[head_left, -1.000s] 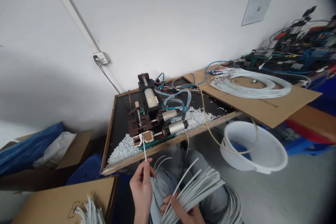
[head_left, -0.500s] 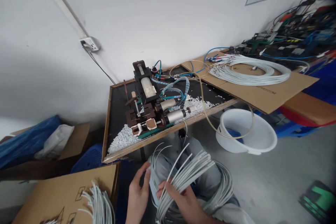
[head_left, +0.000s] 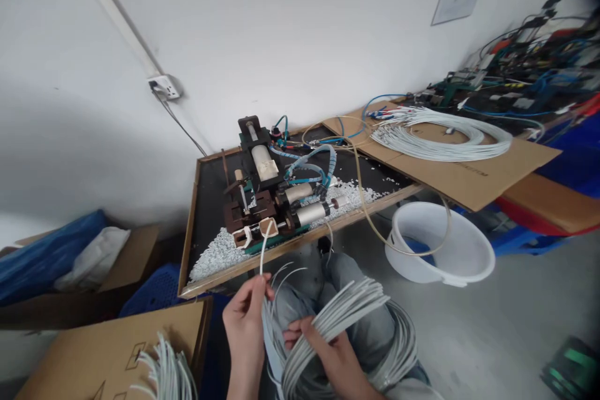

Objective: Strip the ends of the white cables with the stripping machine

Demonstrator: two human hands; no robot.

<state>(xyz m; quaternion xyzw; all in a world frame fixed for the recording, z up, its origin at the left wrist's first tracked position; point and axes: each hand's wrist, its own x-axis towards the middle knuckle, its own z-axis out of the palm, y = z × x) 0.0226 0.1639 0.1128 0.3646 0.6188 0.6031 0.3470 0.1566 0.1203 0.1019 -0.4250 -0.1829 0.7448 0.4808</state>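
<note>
My left hand [head_left: 248, 309] pinches a single white cable [head_left: 263, 256] below the table's front edge. The cable's upper end points up at the front of the pneumatic machine [head_left: 262, 200], over its pale block. To the right, my right hand [head_left: 323, 350] is closed around a bundle of white cables [head_left: 349, 309], whose ends fan toward the upper right. The bundle loops down over my lap. Small white clippings [head_left: 215, 256] lie heaped around the machine.
A coil of white cables [head_left: 469, 153] lies on cardboard [head_left: 506, 181] at the right of the table. A white bucket [head_left: 473, 269] stands below it. More cable ends [head_left: 169, 369] rest on a carton at lower left. A yellowish hose hangs over the table edge.
My left hand has closed on one cable and raised its end to the machine's front. My right hand still grips the bundle. The view has shifted slightly.
</note>
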